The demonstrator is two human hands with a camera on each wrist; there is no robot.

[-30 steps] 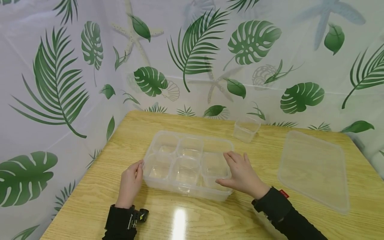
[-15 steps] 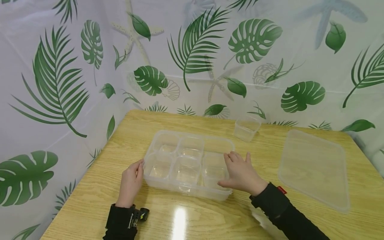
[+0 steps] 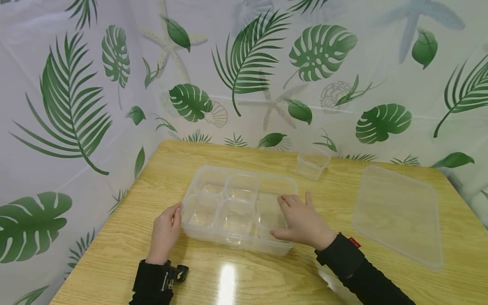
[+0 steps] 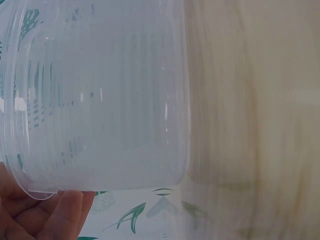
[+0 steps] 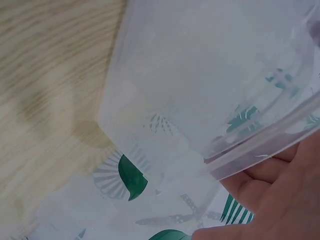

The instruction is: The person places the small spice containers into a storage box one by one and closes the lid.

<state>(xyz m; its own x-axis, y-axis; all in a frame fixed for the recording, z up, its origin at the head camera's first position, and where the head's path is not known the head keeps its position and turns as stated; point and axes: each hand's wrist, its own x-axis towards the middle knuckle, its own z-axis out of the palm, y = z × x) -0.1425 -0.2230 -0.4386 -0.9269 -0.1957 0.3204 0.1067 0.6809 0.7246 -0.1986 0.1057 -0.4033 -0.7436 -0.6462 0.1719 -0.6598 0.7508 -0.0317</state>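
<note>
My left hand [image 3: 164,231] pinches the clear box [image 3: 228,240] by its left rim, fingers curled up close under the lip. The box sits flat on the table [image 3: 152,169] in front of me, with four cups [image 3: 198,214] packed together in its left and middle. On the other side my right hand [image 3: 305,220] reaches over the right wall, thumb well apart from the other fingers, spread over the front right cup [image 3: 267,212]; how firmly they bear on it, I can't tell.

Behind that cup I make out only a gap, so a sideways push from my thumb could send it askew, or ride its rim up onto its neighbour's. If my left fingers let go while the right ones press, I'd expect the whole box to skid (plastic on a shiny top grips poorly, I'd guess). The loose cup [image 3: 313,165] stands near the box's far right corner, where a careless knuckle might tip it. The lid [image 3: 398,216] lies flat to the right; my sleeve [image 3: 343,258] could drag it.
</note>
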